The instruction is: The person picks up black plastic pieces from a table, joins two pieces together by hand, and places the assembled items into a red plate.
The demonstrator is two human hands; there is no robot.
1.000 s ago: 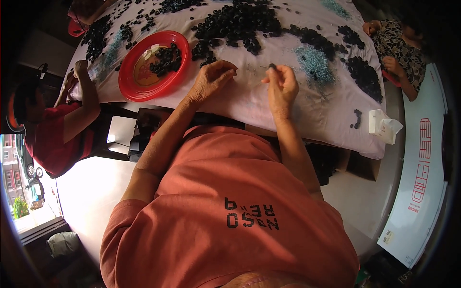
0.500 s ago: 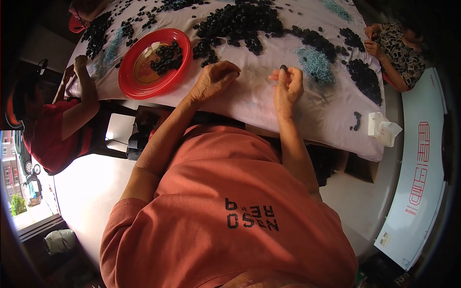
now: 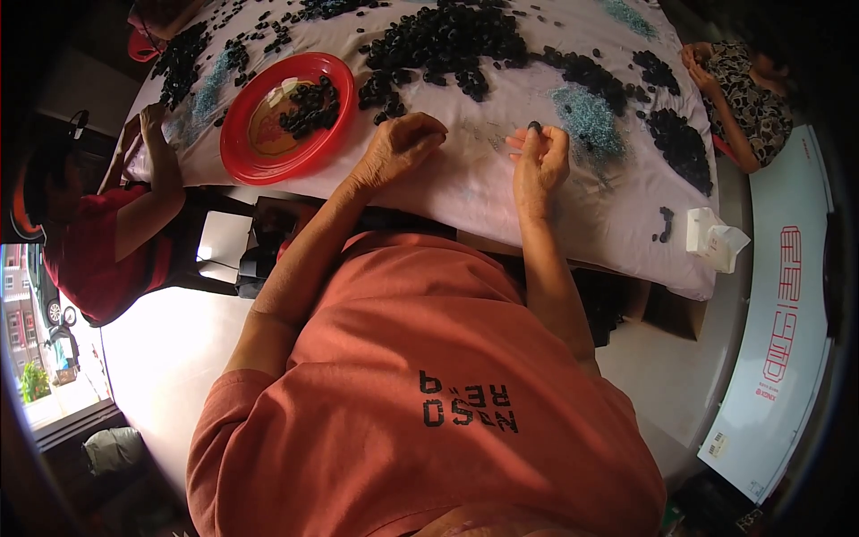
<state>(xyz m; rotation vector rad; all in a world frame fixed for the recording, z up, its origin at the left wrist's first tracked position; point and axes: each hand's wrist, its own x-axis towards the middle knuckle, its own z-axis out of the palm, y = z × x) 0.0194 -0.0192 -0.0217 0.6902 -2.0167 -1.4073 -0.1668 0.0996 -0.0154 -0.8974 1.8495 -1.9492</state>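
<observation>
Table cover (image 3: 465, 192): pale cloth, matt, faintly wrinkled; red plate (image 3: 250, 148) at 10 o'clock: glossy, smooth, looks plastic; dark beads (image 3: 447, 40) at 12 o'clock: small, hard, slight sheen; blue patch (image 3: 591, 125): fine, grainy; white pack (image 3: 713, 237) at 3 o'clock: crumpled paper, matt

A table (image 3: 501, 201) draped in a pale cloth (image 3: 465, 179) filled the upper half of the frame. Dark beads (image 3: 447, 40) lay heaped at top centre, with smaller piles (image 3: 676, 139) toward the upper right. A red plate (image 3: 286, 116) sat at upper left, beads in it. A blue patch (image 3: 586, 121) lay right of centre, and a white box (image 3: 713, 238) stood near the right edge.
</observation>
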